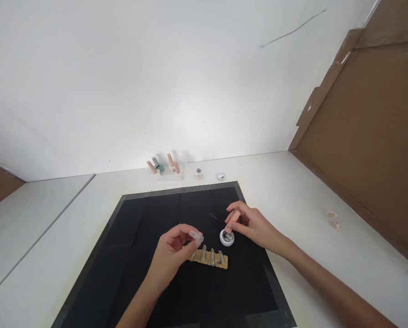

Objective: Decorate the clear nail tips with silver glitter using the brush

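Left of a round white jar of silvery bits, on a black mat, a person's left hand pinches a translucent nail tip; a tan strip bearing more clear tips lies at the jar's near-left side, its left end partly hidden by that hand. Over the jar, the right hand grips a peach-coloured handle slanting into its mouth. The step in hand appears to be gathering bits; the next move likely calls for a gentle lift and a steady nail, with the strip the likeliest obstacle. Beyond the jar, left to right, sit polish bottles, a small clear pot and a white lid; far to its right lie two pale pieces
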Demonstrator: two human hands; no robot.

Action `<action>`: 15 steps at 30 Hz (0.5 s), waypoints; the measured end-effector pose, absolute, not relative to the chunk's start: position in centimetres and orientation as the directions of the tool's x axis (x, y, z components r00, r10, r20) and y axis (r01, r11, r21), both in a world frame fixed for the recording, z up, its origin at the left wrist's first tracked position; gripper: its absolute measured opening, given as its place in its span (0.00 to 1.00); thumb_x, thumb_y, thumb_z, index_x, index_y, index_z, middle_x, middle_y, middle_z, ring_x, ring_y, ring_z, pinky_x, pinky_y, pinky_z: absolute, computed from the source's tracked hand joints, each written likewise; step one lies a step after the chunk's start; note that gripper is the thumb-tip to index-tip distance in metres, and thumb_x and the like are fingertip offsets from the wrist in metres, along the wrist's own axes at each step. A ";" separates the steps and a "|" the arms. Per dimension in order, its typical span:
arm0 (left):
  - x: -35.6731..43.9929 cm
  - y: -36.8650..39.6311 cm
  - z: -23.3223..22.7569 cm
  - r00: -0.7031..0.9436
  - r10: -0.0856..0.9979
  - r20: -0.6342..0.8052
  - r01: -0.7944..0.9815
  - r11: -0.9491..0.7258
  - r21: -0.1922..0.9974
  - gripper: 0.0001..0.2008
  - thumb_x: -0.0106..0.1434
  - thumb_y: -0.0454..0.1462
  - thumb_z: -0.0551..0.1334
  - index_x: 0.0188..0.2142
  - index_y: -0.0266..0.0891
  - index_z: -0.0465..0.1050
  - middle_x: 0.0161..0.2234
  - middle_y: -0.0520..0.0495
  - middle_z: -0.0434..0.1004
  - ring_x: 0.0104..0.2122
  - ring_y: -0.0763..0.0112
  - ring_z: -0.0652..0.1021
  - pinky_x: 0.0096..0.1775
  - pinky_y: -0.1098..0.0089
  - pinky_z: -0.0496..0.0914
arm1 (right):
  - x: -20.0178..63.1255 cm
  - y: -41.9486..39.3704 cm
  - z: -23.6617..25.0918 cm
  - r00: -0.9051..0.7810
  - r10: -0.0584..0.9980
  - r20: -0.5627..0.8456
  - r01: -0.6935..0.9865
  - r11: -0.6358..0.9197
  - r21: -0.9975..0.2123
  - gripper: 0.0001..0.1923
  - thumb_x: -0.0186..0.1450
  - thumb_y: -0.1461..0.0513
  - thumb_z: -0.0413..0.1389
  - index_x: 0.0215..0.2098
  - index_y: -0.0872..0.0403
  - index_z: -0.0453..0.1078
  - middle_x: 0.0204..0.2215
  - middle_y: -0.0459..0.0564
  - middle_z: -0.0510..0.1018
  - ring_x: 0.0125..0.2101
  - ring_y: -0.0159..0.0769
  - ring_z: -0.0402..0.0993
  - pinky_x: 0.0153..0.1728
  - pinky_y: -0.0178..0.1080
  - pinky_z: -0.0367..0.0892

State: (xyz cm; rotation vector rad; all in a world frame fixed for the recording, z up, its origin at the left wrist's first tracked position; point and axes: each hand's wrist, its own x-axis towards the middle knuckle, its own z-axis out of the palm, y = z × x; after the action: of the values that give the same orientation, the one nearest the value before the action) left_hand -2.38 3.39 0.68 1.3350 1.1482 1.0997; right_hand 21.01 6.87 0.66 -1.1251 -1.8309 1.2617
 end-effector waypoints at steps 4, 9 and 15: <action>-2.4 3.2 0.7 0.134 0.990 0.033 0.070 -0.043 0.997 0.10 0.54 0.42 0.66 0.28 0.38 0.70 0.29 0.47 0.73 0.30 0.68 0.74 0.31 0.70 0.70 | 21.0 6.9 0.8 -0.428 0.904 0.022 0.321 0.175 -0.931 0.08 0.66 0.58 0.51 0.43 0.48 0.61 0.28 0.45 0.79 0.42 0.41 0.74 0.35 0.41 0.65; -2.2 2.9 1.1 0.135 0.991 0.010 0.027 -0.014 1.000 0.09 0.56 0.41 0.65 0.29 0.39 0.68 0.29 0.50 0.70 0.30 0.71 0.71 0.31 0.73 0.68 | 21.0 7.0 0.7 -0.430 0.902 0.020 0.333 0.179 -0.926 0.07 0.66 0.59 0.51 0.42 0.48 0.61 0.28 0.45 0.79 0.42 0.41 0.73 0.34 0.40 0.65; -2.2 2.8 1.2 0.171 0.985 -0.030 -0.020 0.034 0.999 0.10 0.57 0.41 0.65 0.30 0.40 0.64 0.28 0.52 0.69 0.29 0.72 0.70 0.30 0.73 0.66 | 21.0 7.0 0.5 -0.431 0.902 0.020 0.334 0.180 -0.925 0.07 0.66 0.60 0.51 0.43 0.48 0.61 0.28 0.44 0.79 0.41 0.41 0.73 0.33 0.40 0.64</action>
State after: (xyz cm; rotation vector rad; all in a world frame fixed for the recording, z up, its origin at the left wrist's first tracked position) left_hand -2.16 2.79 1.25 1.2455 1.0809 1.0704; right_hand 21.01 7.03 0.50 -1.1605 -1.8679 1.2368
